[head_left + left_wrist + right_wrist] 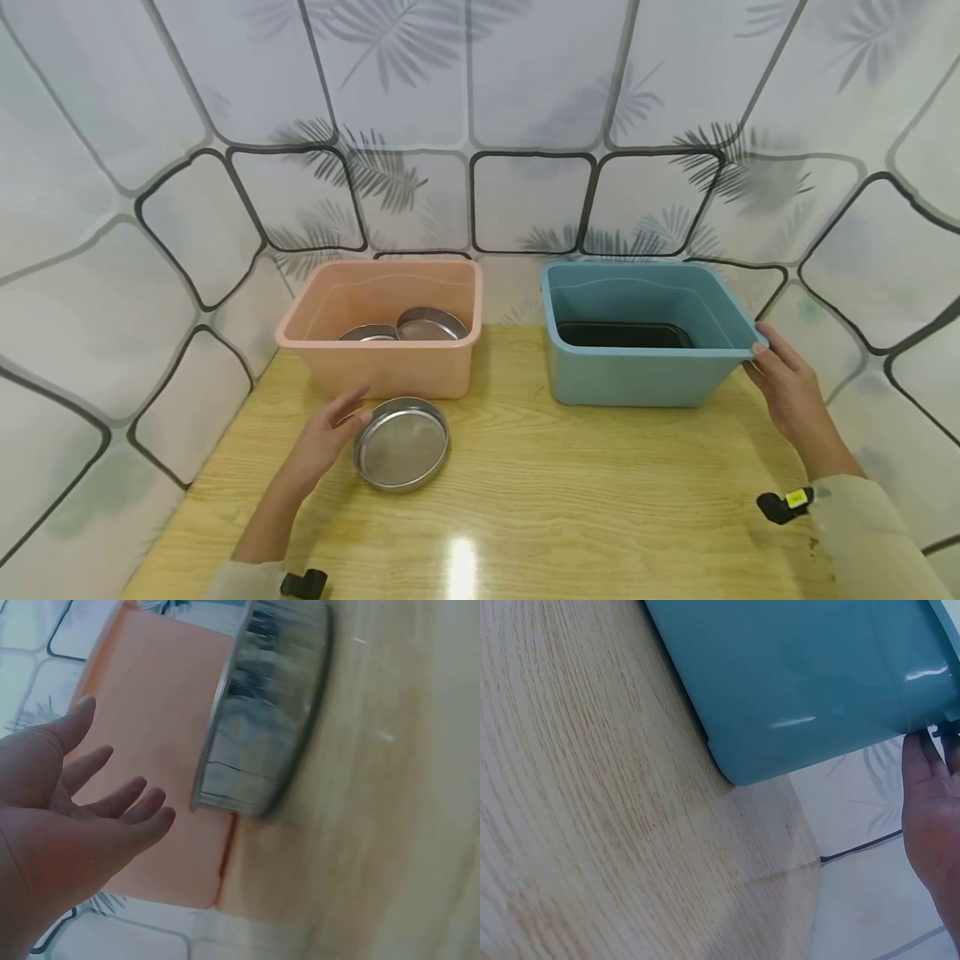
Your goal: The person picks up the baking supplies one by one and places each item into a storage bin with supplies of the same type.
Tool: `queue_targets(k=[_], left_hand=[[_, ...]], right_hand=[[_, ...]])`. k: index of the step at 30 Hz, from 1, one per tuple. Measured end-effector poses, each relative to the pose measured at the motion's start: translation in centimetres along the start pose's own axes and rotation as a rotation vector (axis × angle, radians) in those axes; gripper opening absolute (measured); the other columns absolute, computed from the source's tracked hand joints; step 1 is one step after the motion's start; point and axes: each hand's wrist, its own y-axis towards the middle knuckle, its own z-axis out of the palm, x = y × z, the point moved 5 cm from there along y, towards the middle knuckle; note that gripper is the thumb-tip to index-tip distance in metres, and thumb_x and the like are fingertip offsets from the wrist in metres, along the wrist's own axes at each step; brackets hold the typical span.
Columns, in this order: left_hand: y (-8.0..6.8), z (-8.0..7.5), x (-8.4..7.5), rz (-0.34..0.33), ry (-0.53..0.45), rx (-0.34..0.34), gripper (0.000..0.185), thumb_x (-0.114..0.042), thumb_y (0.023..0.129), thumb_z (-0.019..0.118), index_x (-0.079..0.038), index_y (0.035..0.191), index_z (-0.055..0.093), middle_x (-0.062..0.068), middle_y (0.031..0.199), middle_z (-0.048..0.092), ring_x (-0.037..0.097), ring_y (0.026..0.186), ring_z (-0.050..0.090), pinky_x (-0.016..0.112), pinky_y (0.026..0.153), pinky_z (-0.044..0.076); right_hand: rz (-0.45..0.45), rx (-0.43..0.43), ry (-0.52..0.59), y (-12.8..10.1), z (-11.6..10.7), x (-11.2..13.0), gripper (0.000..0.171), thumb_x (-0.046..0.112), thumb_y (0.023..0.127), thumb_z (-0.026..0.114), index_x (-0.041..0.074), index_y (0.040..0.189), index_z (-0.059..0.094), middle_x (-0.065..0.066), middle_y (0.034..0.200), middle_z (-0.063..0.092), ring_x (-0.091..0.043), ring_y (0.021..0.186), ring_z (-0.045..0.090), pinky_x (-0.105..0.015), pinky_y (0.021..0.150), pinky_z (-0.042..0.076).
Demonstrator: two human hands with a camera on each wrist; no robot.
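Note:
A round metal sieve point(402, 448) lies on the table in front of the pink bin point(390, 367); its shiny side wall point(259, 742) shows in the left wrist view. Just left of it is my left hand point(327, 437), fingers loosely spread and holding nothing; the left wrist view shows a small gap to the sieve. My right hand point(791, 387) grips the right rim of the blue bin point(630, 379) near its front corner. In the right wrist view, its fingers point(916, 761) reach up under the rim, and their tips are partly hidden.
Inside the pink bin are more round metal sieves point(429, 325), partly hidden by its front wall. A dark, flat object point(622, 335) lies in the blue bin. Both bins stand on the wooden table point(570, 500) against a patterned curtain point(532, 200), which also flanks the sides.

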Motion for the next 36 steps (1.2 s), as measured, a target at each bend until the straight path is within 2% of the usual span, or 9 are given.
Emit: queue_targets(k=[4,7,13,21,25,28,31,33,36], left_hand=[[-0.4,0.0,1.1,-0.086,-0.005,0.005,0.064,-0.029,0.103,0.06,-0.006,0.156,0.035,0.022,0.162,0.03,0.044,0.15,0.024,0.054,0.118,0.029],[-0.6,0.2,1.7,-0.133,-0.017,0.026,0.066,-0.031,0.103,0.06,-0.007,0.158,0.032,0.024,0.163,0.025,0.046,0.151,0.019,0.062,0.118,0.025],[-0.8,0.4,2.4,-0.141,0.018,0.049,0.065,-0.03,0.104,0.057,-0.005,0.158,0.03,0.021,0.164,0.025,0.049,0.15,0.018,0.063,0.118,0.025],[-0.7,1.1,3.5,-0.125,0.014,0.096,0.061,-0.024,0.105,0.056,0.002,0.155,0.033,0.027,0.162,0.026,0.046,0.15,0.019,0.056,0.12,0.022],[-0.6,1.3,3.6,-0.122,0.02,0.083,0.059,-0.021,0.104,0.057,0.002,0.154,0.035,0.027,0.161,0.028,0.046,0.151,0.018,0.056,0.121,0.021],[-0.5,1.4,3.7,-0.121,0.028,0.083,0.058,-0.019,0.104,0.056,0.002,0.154,0.035,0.027,0.161,0.029,0.045,0.151,0.017,0.057,0.121,0.019],[-0.5,1.6,3.9,-0.146,0.034,0.086,0.06,-0.021,0.104,0.057,-0.001,0.156,0.033,0.024,0.163,0.026,0.044,0.153,0.012,0.057,0.123,0.013],[-0.4,1.7,4.0,-0.162,0.044,0.088,0.061,-0.023,0.104,0.057,-0.002,0.156,0.033,0.023,0.164,0.024,0.044,0.153,0.01,0.058,0.123,0.01],[-0.4,1.9,4.1,-0.179,0.059,0.094,0.062,-0.026,0.105,0.056,-0.003,0.157,0.032,0.023,0.164,0.023,0.044,0.154,0.008,0.059,0.123,0.009]], right_hand=[[0.002,0.0,-0.001,0.1,0.0,-0.1,0.061,0.007,0.108,0.042,0.014,0.163,0.015,-0.008,0.168,0.0,0.008,0.115,0.061,-0.011,0.096,0.047],[0.0,0.003,-0.001,0.1,-0.1,-0.1,0.06,0.007,0.108,0.042,0.016,0.162,0.018,-0.009,0.168,0.0,0.007,0.115,0.061,-0.012,0.096,0.047],[-0.004,0.012,-0.006,0.1,0.0,0.1,0.06,0.007,0.108,0.041,0.016,0.162,0.018,-0.009,0.168,0.0,0.007,0.116,0.06,-0.012,0.097,0.046],[0.0,-0.007,-0.099,0.1,0.2,0.7,0.06,0.008,0.107,0.045,0.013,0.162,0.019,-0.005,0.17,0.003,0.011,0.116,0.057,-0.008,0.096,0.044],[-0.012,-0.003,-0.033,0.3,0.3,0.8,0.059,0.003,0.106,0.044,0.009,0.16,0.021,-0.001,0.168,0.016,0.008,0.117,0.058,-0.01,0.096,0.046],[-0.016,-0.007,-0.014,0.3,0.3,0.7,0.058,0.002,0.106,0.044,0.01,0.16,0.026,-0.004,0.161,0.027,0.006,0.116,0.059,-0.01,0.094,0.048],[-0.02,0.004,-0.006,0.4,0.2,0.7,0.057,0.001,0.106,0.043,0.009,0.16,0.025,-0.001,0.167,0.017,0.006,0.117,0.058,-0.01,0.094,0.048],[-0.023,0.015,-0.001,0.5,0.1,0.6,0.057,0.001,0.106,0.042,0.009,0.16,0.025,-0.006,0.169,0.005,0.006,0.118,0.058,-0.01,0.095,0.047],[-0.03,0.031,0.017,0.5,0.1,0.5,0.056,0.001,0.106,0.041,0.01,0.16,0.026,-0.007,0.17,0.003,0.005,0.119,0.058,-0.011,0.096,0.047]])
